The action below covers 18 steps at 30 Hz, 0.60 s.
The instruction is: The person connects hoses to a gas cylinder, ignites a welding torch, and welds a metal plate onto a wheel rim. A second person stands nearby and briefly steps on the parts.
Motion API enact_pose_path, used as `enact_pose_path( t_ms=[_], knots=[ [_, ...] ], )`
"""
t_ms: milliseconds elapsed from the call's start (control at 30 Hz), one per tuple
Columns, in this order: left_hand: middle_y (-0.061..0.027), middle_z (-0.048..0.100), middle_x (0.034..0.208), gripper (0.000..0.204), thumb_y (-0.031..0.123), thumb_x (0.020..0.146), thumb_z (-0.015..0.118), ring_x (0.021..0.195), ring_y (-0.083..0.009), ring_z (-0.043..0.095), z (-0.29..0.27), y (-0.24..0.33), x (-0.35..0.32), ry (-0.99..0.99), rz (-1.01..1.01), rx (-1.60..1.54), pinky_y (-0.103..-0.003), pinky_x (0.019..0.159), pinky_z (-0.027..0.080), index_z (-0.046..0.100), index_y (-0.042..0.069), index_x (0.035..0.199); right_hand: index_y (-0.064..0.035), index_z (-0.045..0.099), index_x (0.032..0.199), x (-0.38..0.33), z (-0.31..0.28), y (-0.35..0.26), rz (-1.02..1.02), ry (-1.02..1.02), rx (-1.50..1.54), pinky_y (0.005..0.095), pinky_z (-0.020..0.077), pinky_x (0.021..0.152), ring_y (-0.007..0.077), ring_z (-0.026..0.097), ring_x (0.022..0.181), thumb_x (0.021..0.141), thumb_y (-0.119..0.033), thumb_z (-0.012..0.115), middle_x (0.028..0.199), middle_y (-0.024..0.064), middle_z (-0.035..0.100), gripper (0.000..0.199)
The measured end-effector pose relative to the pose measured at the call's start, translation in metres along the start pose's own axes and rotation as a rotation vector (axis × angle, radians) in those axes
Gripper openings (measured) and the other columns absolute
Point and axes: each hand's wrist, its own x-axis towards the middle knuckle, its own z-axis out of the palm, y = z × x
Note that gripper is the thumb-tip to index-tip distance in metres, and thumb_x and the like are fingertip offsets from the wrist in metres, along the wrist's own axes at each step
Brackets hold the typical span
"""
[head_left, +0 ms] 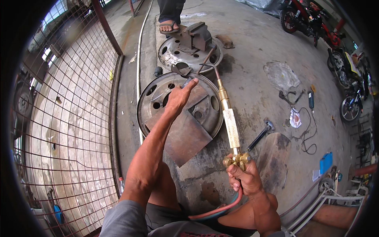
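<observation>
Brass valve knobs [237,159] on the gas torch [231,128] sit at the right hand [246,179], which is wrapped around its lower end; the curved tip [215,68] lies beyond and to the right of the left hand [179,96]. We cannot tell whether that hand pinches the small grey piece [185,83] at its fingers. We judge that a lit torch swinging left could burn it. Pressing the overhanging steel plate [185,138] could tip it off the wheel [144,104]; the hose [213,213] across the lap could snag.
</observation>
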Motion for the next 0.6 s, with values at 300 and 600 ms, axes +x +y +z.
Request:
enact_pose_path(
  t_ms=[300,600],
  knots=[
    [-0.0378,0.065,0.119,0.109,0.080,0.077,0.060,0.120,-0.0461,0.062,-0.012,0.017,-0.015,0.156,0.155,0.038,-0.047,0.103,0.046,0.060,-0.016,0.128,0.0025,0.056,0.120,-0.011,0.000,0.000,0.051,-0.036,-0.078,0.0233,0.0413,0.039,0.0065,0.048,0.046,0.095,-0.020,0.074,0.074,0.0037,0.057,0.037],
    [-0.0237,0.061,0.124,0.098,0.078,0.079,0.067,0.106,-0.0346,0.064,0.011,-0.016,0.011,-0.128,0.033,-0.107,-0.044,0.084,0.053,0.056,0.005,0.145,0.0007,0.056,0.118,-0.009,0.003,0.003,0.007,-0.042,-0.035,0.0220,0.0410,0.039,0.0054,0.048,0.046,0.096,-0.021,0.073,0.074,0.0030,0.056,0.035]
  ],
)
